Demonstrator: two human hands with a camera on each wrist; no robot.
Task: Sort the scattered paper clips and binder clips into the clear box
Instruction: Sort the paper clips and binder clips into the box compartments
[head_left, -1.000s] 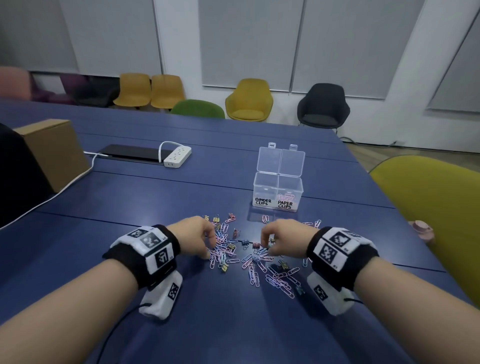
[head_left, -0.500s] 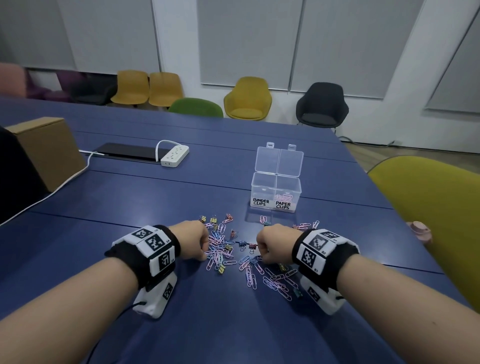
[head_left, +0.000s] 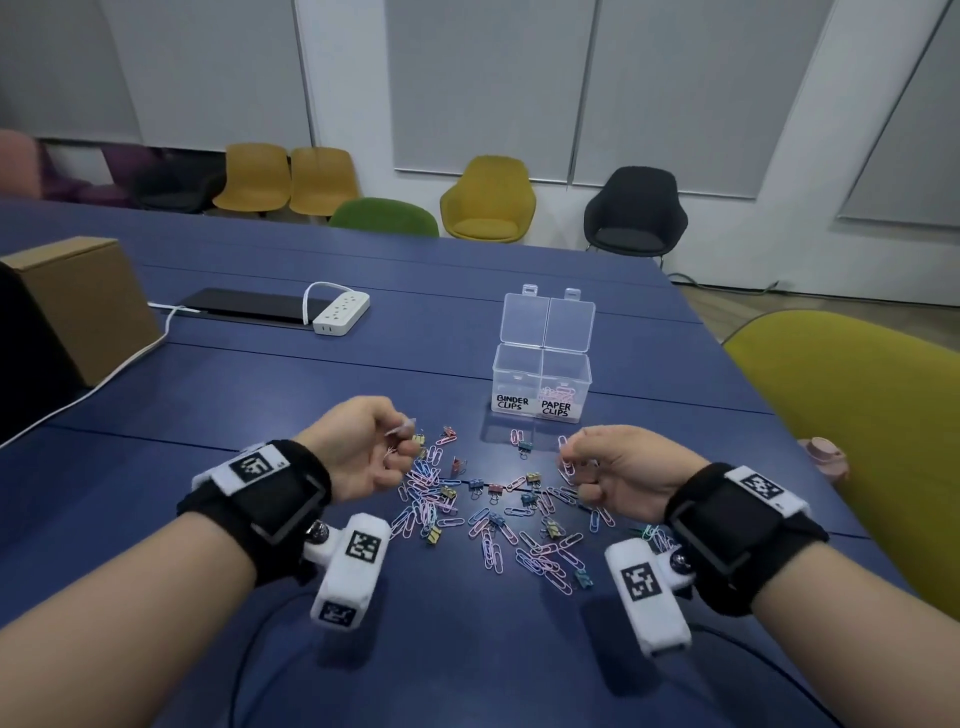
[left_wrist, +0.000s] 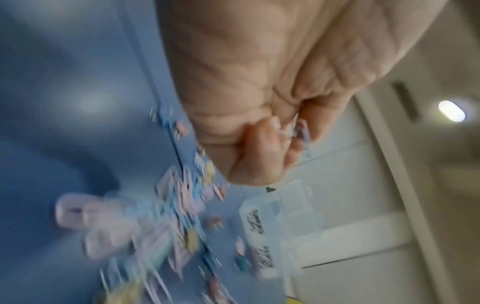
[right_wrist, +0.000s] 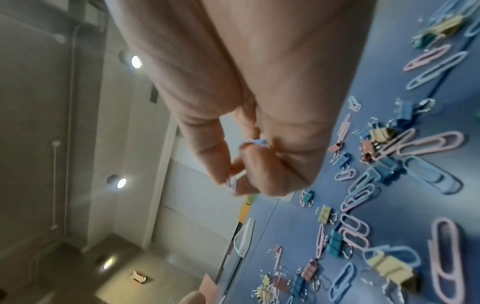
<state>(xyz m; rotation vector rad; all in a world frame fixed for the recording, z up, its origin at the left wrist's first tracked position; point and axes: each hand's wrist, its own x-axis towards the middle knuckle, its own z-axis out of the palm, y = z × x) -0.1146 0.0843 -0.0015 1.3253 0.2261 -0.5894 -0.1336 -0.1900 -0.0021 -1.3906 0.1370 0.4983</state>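
Note:
Pastel paper clips (head_left: 540, 558) and small binder clips (head_left: 492, 488) lie scattered on the blue table (head_left: 467, 649). Behind them stands the clear two-part box (head_left: 540, 384), lids up, labelled BINDER CLIPS left and PAPER CLIPS right; some pink paper clips lie in the right part. My left hand (head_left: 400, 441) is raised above the pile's left side, its curled fingers pinching paper clips (left_wrist: 298, 131). My right hand (head_left: 571, 460) hovers at the pile's right, pinching paper clips (right_wrist: 233, 183) between thumb and fingers.
A white power strip (head_left: 340, 312) and a dark flat panel (head_left: 249, 306) lie at the back left, beside a cardboard box (head_left: 83, 301). A yellow chair (head_left: 857, 415) stands close on the right, with a pink object (head_left: 823, 457) at the table's right edge.
Both hands have lifted off the pile with paper clips in their fingers and turned palm inward, moving a little toward the box.

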